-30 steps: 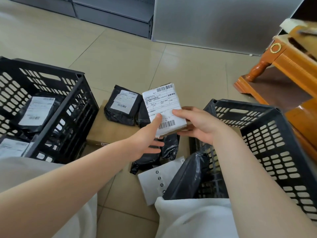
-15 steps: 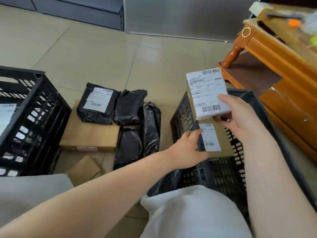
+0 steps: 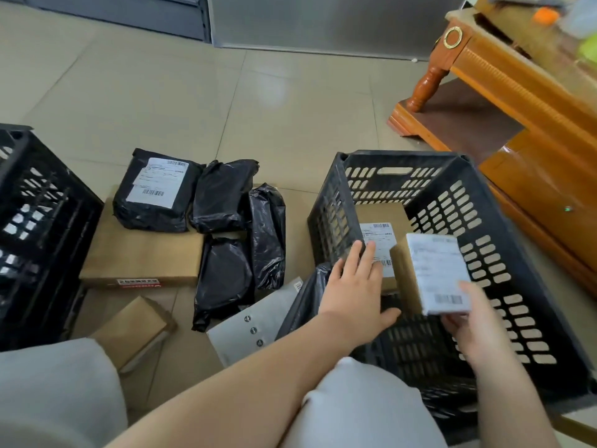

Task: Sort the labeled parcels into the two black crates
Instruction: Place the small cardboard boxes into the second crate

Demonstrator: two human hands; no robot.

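Both hands reach into the right black crate [image 3: 504,240] on the floor: the right hand [image 3: 473,321] grips a small labeled box [image 3: 429,276] by its near end, holding it inside the crate, while the left hand [image 3: 353,286] lies flat with straight fingers on a brown labeled box [image 3: 381,218] on the crate's bottom. Left of it, black bag parcels [image 3: 223,195] lie on a flat carton [image 3: 142,253], beside the left black crate [image 3: 38,221].

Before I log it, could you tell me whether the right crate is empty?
Not empty: a brown box with a label lies inside the right crate.
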